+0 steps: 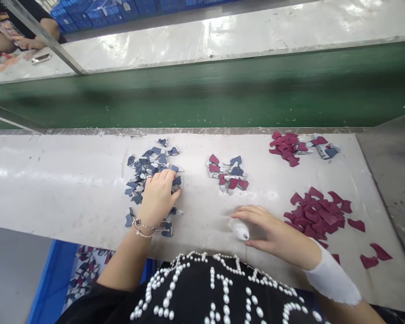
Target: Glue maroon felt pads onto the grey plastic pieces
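My left hand (158, 193) lies over a pile of small navy-and-grey pieces (145, 166). Its fingers curl down into the pile, hiding their tips and whatever they grip. One navy-and-grey piece shows between the thumb and index finger. Close to the front edge, my right hand (270, 229) has thumb and index finger spread around a small white bottle (239, 229) with a thin dark tip. The bottle lies in the gap between them; any firm grip does not show. Between the hands, farther back, sits a small group of maroon-and-grey and navy-and-grey pieces (227, 173).
Loose maroon pieces (317, 213) are heaped at right, with several strays nearby. Behind them lies a smaller maroon pile (285, 146) beside mixed pieces (322, 146). A blue bin (47, 279) stands below left. Across the green strip (202, 94), another person's hand (30, 43) rests at a bench.
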`<state>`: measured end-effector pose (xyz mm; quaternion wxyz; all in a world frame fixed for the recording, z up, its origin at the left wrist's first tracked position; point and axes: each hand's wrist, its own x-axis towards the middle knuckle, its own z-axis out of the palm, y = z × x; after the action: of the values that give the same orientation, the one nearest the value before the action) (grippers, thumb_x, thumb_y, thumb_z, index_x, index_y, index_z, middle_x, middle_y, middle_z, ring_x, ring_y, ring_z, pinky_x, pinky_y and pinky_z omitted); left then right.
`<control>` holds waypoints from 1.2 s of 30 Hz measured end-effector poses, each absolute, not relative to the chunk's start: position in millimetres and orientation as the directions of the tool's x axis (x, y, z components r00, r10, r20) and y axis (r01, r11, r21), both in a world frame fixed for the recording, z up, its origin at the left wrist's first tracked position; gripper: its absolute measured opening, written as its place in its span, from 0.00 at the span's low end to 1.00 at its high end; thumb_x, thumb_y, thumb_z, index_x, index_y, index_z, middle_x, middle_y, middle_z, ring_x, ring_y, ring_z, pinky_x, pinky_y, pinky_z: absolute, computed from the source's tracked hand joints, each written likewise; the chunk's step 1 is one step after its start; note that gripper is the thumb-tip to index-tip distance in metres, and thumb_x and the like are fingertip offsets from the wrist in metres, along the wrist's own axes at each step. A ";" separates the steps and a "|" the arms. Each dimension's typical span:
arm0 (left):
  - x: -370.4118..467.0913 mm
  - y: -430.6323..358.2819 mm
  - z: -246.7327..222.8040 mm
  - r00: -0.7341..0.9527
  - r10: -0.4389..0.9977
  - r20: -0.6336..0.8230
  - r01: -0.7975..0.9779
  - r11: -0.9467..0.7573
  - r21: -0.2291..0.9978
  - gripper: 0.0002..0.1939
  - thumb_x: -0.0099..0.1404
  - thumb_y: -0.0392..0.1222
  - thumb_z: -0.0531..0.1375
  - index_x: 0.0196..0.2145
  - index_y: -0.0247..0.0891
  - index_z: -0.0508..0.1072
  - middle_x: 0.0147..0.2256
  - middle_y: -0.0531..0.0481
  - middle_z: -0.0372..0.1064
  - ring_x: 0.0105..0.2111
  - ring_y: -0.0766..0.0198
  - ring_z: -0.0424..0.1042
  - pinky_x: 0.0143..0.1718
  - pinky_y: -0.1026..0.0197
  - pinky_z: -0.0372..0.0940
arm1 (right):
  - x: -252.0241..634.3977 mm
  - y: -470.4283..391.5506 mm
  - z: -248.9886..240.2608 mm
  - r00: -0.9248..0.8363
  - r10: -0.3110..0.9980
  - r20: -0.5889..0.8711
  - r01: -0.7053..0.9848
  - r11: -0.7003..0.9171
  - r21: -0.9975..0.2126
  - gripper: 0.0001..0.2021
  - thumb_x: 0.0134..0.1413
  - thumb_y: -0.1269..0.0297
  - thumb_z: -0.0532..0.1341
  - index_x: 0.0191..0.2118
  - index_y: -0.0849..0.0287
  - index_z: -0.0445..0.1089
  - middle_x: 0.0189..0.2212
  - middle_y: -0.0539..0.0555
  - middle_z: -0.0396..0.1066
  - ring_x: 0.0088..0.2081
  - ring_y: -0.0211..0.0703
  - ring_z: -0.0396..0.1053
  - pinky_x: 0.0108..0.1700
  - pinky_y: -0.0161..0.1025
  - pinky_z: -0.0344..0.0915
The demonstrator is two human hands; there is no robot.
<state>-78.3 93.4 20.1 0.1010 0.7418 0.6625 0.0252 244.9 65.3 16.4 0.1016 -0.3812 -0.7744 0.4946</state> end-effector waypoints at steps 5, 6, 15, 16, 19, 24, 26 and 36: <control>-79.7 111.8 17.4 0.150 0.983 -0.102 0.952 -0.115 0.284 0.10 0.62 0.35 0.61 0.43 0.39 0.74 0.49 0.39 0.70 0.52 0.41 0.65 0.52 0.42 0.60 | 228.3 66.4 9.3 -0.684 0.708 -0.178 0.404 0.164 -0.900 0.14 0.63 0.62 0.60 0.53 0.50 0.70 0.52 0.55 0.73 0.56 0.50 0.70 0.60 0.52 0.67; -81.8 114.7 17.7 0.163 0.981 -0.104 0.938 -0.121 0.323 0.09 0.61 0.36 0.62 0.41 0.39 0.75 0.49 0.40 0.70 0.54 0.40 0.64 0.54 0.41 0.58 | 229.4 66.9 10.5 -0.678 0.712 -0.180 0.391 0.144 -0.909 0.15 0.64 0.59 0.60 0.54 0.51 0.68 0.52 0.56 0.73 0.55 0.51 0.71 0.58 0.52 0.69; -47.7 105.0 17.8 0.541 0.835 -0.101 0.430 -0.171 0.886 0.19 0.69 0.54 0.54 0.51 0.38 0.63 0.43 0.38 0.76 0.43 0.52 0.76 0.45 0.50 0.70 | 265.5 55.8 41.8 -0.617 0.778 -0.117 0.160 -0.022 -0.987 0.21 0.66 0.66 0.55 0.60 0.51 0.49 0.29 0.45 0.67 0.26 0.37 0.65 0.30 0.34 0.64; -38.4 100.5 18.0 0.580 0.809 -0.094 0.350 -0.144 0.926 0.22 0.71 0.57 0.50 0.52 0.38 0.62 0.39 0.39 0.76 0.38 0.53 0.77 0.40 0.52 0.71 | 270.5 54.0 46.3 -0.601 0.795 -0.081 0.118 -0.013 -0.993 0.19 0.65 0.67 0.56 0.58 0.50 0.54 0.31 0.46 0.68 0.28 0.38 0.66 0.31 0.34 0.65; -13.1 88.6 23.0 0.624 0.766 -0.153 0.099 0.117 0.988 0.24 0.72 0.55 0.47 0.57 0.37 0.63 0.33 0.42 0.74 0.31 0.58 0.75 0.32 0.56 0.70 | 285.2 48.2 57.9 -0.543 0.840 0.006 0.062 0.048 -0.997 0.15 0.63 0.63 0.62 0.54 0.46 0.68 0.39 0.51 0.74 0.36 0.42 0.73 0.37 0.37 0.70; 6.8 85.5 29.9 0.594 0.734 -0.329 -0.204 0.533 0.821 0.14 0.70 0.45 0.57 0.53 0.48 0.63 0.25 0.56 0.61 0.21 0.70 0.59 0.21 0.70 0.54 | 301.2 38.5 64.4 -0.417 0.909 -0.031 0.130 0.026 -0.991 0.25 0.52 0.48 0.70 0.56 0.40 0.70 0.45 0.51 0.76 0.40 0.48 0.76 0.39 0.40 0.74; 7.0 87.6 27.8 0.595 0.723 -0.352 -0.239 0.577 0.781 0.11 0.69 0.47 0.58 0.47 0.50 0.62 0.24 0.58 0.55 0.20 0.72 0.54 0.18 0.73 0.48 | 303.1 37.6 63.0 -0.378 0.926 0.014 0.178 0.087 -0.980 0.27 0.51 0.52 0.72 0.57 0.37 0.69 0.46 0.50 0.75 0.41 0.48 0.76 0.40 0.40 0.75; 8.0 79.9 27.3 0.580 0.724 -0.374 0.084 0.403 0.911 0.21 0.73 0.48 0.56 0.60 0.42 0.59 0.27 0.55 0.65 0.23 0.70 0.64 0.27 0.66 0.61 | 292.7 57.0 64.7 -0.462 0.885 -0.056 -0.061 -0.095 -0.994 0.19 0.48 0.60 0.73 0.48 0.44 0.77 0.37 0.49 0.78 0.35 0.41 0.75 0.35 0.34 0.71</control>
<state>8.0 79.9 27.3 0.7341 0.5010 0.4034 0.2178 292.7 57.0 64.7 0.3676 -0.3658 -0.5633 0.6432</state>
